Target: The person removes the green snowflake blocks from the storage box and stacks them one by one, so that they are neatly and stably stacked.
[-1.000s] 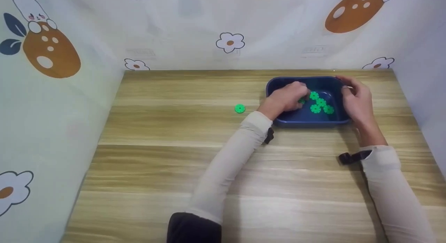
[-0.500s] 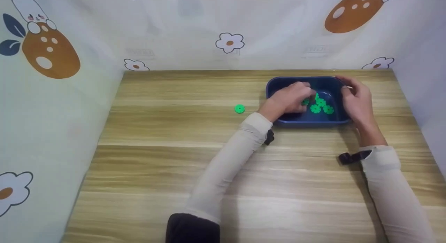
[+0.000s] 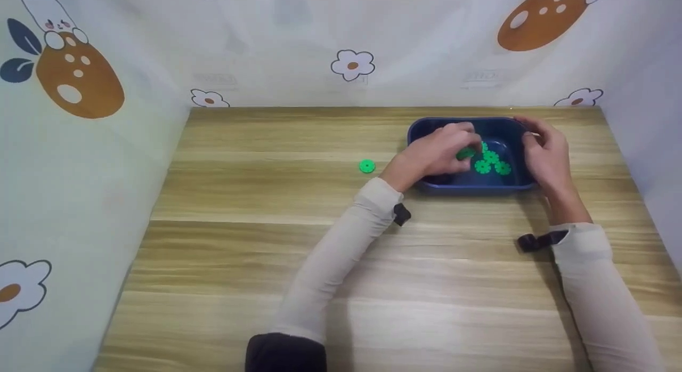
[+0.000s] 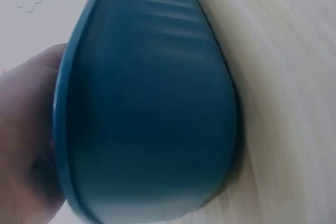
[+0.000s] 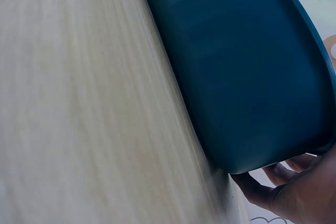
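Note:
A dark blue rectangular basin sits on the wooden table in the head view. My left hand reaches over its left side and pinches a green notched disc between thumb and fingers. Several similar green discs lie on the basin floor, just right of that hand. At the right end, my right hand grips the rim, thumb inside and fingers around the outside. In the left wrist view the basin's outer wall hides what the left hand holds. The right wrist view shows fingers against the basin's end.
One more green disc lies on the wooden table, left of the basin. A patterned cloth hangs behind the table's back edge, with further cloth at both sides.
My left hand closes on a green disc and lifts slightly, its forearm shifting left and toward me. The right hand and the basin stay put.

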